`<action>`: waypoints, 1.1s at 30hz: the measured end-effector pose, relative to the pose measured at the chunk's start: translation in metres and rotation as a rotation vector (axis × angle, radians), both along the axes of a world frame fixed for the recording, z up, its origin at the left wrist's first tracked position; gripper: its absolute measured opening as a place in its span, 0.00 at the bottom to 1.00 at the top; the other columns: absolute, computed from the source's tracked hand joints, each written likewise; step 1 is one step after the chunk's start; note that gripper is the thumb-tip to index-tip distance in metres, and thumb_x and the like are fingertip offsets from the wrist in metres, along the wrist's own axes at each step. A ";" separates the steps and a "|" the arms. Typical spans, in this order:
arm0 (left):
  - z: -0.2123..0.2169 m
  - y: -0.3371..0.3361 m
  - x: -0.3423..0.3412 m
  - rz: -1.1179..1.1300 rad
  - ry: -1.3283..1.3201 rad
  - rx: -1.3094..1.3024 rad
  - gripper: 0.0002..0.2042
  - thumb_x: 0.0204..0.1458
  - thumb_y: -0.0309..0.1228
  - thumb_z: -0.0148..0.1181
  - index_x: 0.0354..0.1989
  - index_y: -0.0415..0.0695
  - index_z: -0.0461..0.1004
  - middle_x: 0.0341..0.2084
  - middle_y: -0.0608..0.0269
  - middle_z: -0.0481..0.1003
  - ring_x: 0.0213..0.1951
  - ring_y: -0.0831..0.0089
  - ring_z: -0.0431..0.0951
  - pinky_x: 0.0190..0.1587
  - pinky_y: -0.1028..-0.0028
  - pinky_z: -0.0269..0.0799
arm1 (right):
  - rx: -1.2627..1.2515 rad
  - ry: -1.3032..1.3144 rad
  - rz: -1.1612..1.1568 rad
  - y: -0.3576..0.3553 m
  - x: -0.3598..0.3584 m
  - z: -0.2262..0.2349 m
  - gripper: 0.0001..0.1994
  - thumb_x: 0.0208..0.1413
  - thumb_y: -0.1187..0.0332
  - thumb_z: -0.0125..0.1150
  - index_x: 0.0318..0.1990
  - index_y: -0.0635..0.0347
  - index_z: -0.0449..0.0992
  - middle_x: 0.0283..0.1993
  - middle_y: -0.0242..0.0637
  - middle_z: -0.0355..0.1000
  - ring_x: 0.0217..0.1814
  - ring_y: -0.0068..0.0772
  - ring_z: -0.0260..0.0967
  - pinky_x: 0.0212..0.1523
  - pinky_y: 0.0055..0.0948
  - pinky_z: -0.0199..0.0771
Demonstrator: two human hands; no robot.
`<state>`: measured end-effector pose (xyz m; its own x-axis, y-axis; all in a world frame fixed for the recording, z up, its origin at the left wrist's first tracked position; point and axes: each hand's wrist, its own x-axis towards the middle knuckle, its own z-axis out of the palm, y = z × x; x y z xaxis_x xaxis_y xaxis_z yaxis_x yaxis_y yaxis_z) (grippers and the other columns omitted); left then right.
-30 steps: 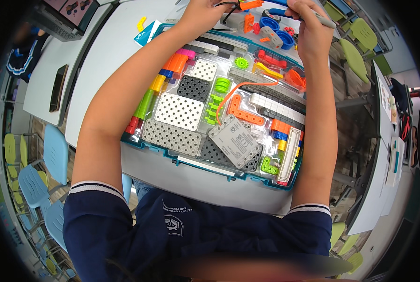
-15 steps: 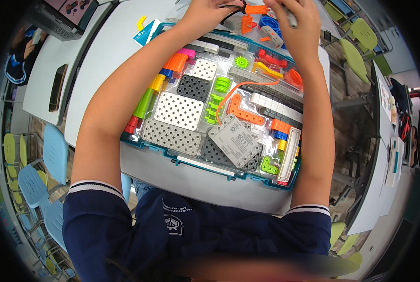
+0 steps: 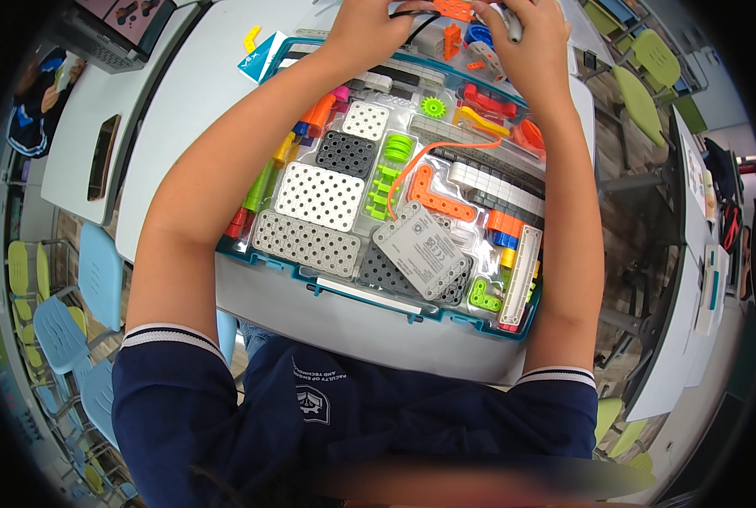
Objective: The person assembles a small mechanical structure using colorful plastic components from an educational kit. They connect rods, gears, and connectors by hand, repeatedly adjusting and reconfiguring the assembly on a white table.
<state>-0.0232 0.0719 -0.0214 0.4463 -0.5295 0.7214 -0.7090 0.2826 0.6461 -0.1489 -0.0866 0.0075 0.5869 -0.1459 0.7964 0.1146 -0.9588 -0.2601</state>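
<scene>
At the upper edge, my left hand (image 3: 369, 34) is closed, with a black cable (image 3: 420, 27) at its fingertips. An orange perforated building piece (image 3: 454, 9) lies between my two hands, partly cut off by the picture's edge. My right hand (image 3: 537, 42) pinches its right end. A light grey stick-like part (image 3: 511, 25) is also tucked into the right hand's fingers. Just below them are a smaller orange connector (image 3: 451, 41), a blue round part (image 3: 479, 34) and a grey piece (image 3: 486, 59) with orange pegs.
Under my forearms sits a teal-edged kit case (image 3: 369, 306) of sorted plastic plates, beams and gears. A grey flat module (image 3: 424, 250) with an orange cable (image 3: 441, 146) rests across it. Left are a phone (image 3: 104, 158), a laptop (image 3: 120, 38) and another person's hand (image 3: 52, 95).
The orange piece between my hands has moved up and turned, showing more of its holed face. My left fingers have drawn slightly left, away from the right hand.
</scene>
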 end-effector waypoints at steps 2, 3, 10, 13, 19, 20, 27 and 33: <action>-0.002 0.001 0.006 0.117 -0.084 0.046 0.27 0.50 0.06 0.54 0.59 0.38 0.73 0.48 0.54 0.71 0.49 0.65 0.79 0.50 0.70 0.80 | 0.042 -0.012 -0.058 -0.007 0.000 -0.002 0.03 0.52 0.73 0.69 0.34 0.57 0.81 0.35 0.43 0.69 0.44 0.50 0.67 0.47 0.45 0.65; -0.004 0.002 0.009 0.136 -0.063 0.022 0.26 0.50 0.07 0.55 0.59 0.38 0.73 0.46 0.54 0.72 0.47 0.64 0.80 0.49 0.71 0.80 | 0.063 -0.019 -0.087 -0.011 0.001 -0.003 0.03 0.52 0.73 0.69 0.34 0.57 0.81 0.35 0.43 0.69 0.44 0.50 0.67 0.47 0.45 0.65; -0.021 -0.007 0.028 0.058 0.217 0.039 0.21 0.58 0.14 0.58 0.60 0.38 0.71 0.44 0.55 0.77 0.44 0.67 0.81 0.48 0.71 0.79 | -0.407 0.124 -0.249 -0.039 0.003 -0.028 0.12 0.59 0.54 0.69 0.43 0.48 0.87 0.37 0.38 0.81 0.36 0.37 0.77 0.34 0.29 0.69; -0.028 -0.011 0.035 -0.082 0.447 0.054 0.18 0.61 0.18 0.58 0.60 0.36 0.71 0.47 0.54 0.78 0.47 0.68 0.81 0.51 0.72 0.78 | -0.266 0.132 -0.177 -0.041 0.008 -0.028 0.14 0.60 0.51 0.67 0.44 0.46 0.87 0.38 0.41 0.80 0.38 0.44 0.78 0.37 0.36 0.73; -0.030 -0.011 0.044 -0.194 0.711 0.000 0.16 0.64 0.23 0.56 0.59 0.31 0.70 0.48 0.50 0.79 0.51 0.65 0.81 0.56 0.72 0.78 | 0.623 -0.119 0.123 -0.015 -0.001 -0.005 0.08 0.56 0.70 0.70 0.41 0.61 0.84 0.31 0.34 0.79 0.31 0.23 0.73 0.33 0.24 0.71; -0.028 -0.010 0.045 -0.226 0.756 -0.015 0.16 0.65 0.23 0.55 0.58 0.30 0.70 0.48 0.50 0.79 0.52 0.65 0.82 0.56 0.72 0.78 | 0.698 -0.080 0.108 -0.012 -0.004 0.000 0.08 0.56 0.70 0.70 0.42 0.61 0.84 0.31 0.33 0.80 0.31 0.20 0.74 0.33 0.22 0.71; -0.018 -0.003 0.048 -0.283 0.891 0.054 0.11 0.66 0.24 0.52 0.53 0.32 0.73 0.49 0.51 0.79 0.50 0.66 0.82 0.55 0.73 0.79 | 0.789 0.017 0.287 -0.002 -0.009 0.010 0.09 0.53 0.71 0.72 0.40 0.65 0.85 0.32 0.32 0.81 0.32 0.18 0.75 0.35 0.20 0.72; -0.023 -0.009 0.047 -0.174 0.568 -0.002 0.17 0.59 0.13 0.52 0.57 0.35 0.70 0.49 0.56 0.80 0.51 0.70 0.81 0.56 0.75 0.77 | 0.888 0.057 0.129 0.002 -0.009 0.013 0.10 0.54 0.66 0.72 0.39 0.63 0.85 0.31 0.34 0.81 0.31 0.19 0.74 0.31 0.20 0.68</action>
<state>0.0242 0.0630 -0.0445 0.6695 -0.6286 0.3958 -0.1954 0.3650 0.9103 -0.1576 -0.0841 0.0205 0.6769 -0.6240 0.3904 0.1718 -0.3819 -0.9081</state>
